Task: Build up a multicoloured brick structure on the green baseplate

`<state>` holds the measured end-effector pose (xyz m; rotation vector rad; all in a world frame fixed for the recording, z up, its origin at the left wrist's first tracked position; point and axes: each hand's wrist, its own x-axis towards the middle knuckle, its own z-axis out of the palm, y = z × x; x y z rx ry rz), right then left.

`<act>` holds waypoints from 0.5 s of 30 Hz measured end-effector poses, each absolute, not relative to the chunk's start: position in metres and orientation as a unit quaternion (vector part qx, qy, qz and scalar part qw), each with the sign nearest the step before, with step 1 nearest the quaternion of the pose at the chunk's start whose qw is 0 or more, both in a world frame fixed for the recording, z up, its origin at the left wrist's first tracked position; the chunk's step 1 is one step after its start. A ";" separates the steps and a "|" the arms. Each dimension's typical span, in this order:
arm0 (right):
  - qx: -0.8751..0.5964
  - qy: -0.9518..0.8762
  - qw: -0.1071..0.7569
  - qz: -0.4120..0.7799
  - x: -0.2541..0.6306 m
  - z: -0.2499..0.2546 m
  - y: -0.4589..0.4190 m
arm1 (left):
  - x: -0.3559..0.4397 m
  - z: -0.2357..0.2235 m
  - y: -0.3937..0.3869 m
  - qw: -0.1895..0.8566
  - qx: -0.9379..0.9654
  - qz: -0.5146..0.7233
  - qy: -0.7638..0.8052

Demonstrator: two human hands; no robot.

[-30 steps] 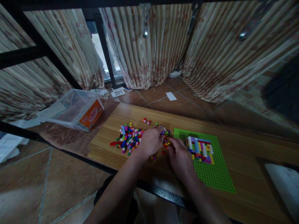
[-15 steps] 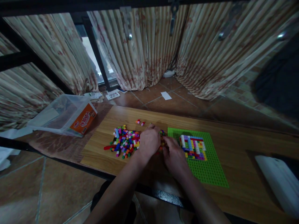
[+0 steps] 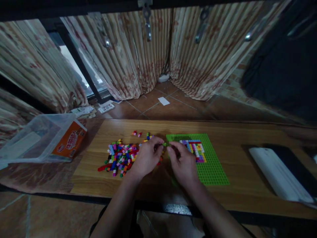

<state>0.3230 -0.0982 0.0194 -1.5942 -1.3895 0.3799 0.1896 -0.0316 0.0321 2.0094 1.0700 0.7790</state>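
Observation:
My left hand [image 3: 146, 158] and my right hand [image 3: 182, 162] meet over the wooden board [image 3: 104, 178], fingers pinched together on a small green brick [image 3: 164, 144] between them. A pile of small coloured bricks [image 3: 120, 156] lies just left of my left hand. The green baseplate [image 3: 213, 168] lies right of my right hand, with a multicoloured block of bricks [image 3: 194, 148] fixed on its far part, partly hidden by my right hand.
A clear plastic box with an orange label [image 3: 47, 138] lies tipped at the left on a brown mat. A white oblong object [image 3: 277, 173] rests at the right on a dark patch. Striped curtains [image 3: 138, 56] hang behind, and papers [image 3: 106, 107] lie on the tiled floor.
The view has swung right and down. Both hands have lifted off the pile's right edge and come together, pinching a small green brick between them.

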 end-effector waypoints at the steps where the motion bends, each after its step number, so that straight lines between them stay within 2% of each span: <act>1: -0.653 -0.560 0.483 0.163 0.324 0.021 -0.098 | 0.191 0.033 -0.034 0.368 0.781 0.305 0.403; 7: -0.616 -0.540 0.520 0.242 0.330 0.025 -0.100 | 0.199 0.038 -0.044 0.404 0.767 0.330 0.375; 15: -0.645 -0.552 0.494 0.189 0.374 0.033 -0.116 | 0.203 0.037 -0.045 0.404 0.764 0.340 0.372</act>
